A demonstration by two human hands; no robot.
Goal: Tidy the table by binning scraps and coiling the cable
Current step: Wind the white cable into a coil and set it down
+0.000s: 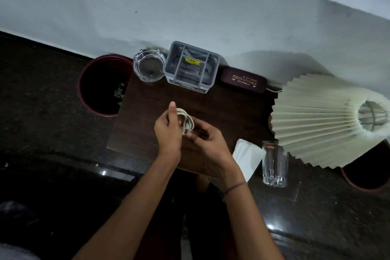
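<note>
A white cable (186, 120) is wound into a small coil above the middle of the dark wooden table (143, 101). My left hand (168, 129) holds the coil from the left, its index finger pointing up. My right hand (207, 138) pinches the coil's lower end, where a plug shows. A dark red bin (101, 84) stands on the floor left of the table, with pale scraps lying inside it.
Along the table's back edge sit a glass ashtray (149, 67), a grey compartment organiser (191, 67) and a maroon spectacle case (243, 80). A pleated lampshade (329, 120) fills the right side. A drinking glass (275, 163) and a white napkin (247, 157) lie near the front right.
</note>
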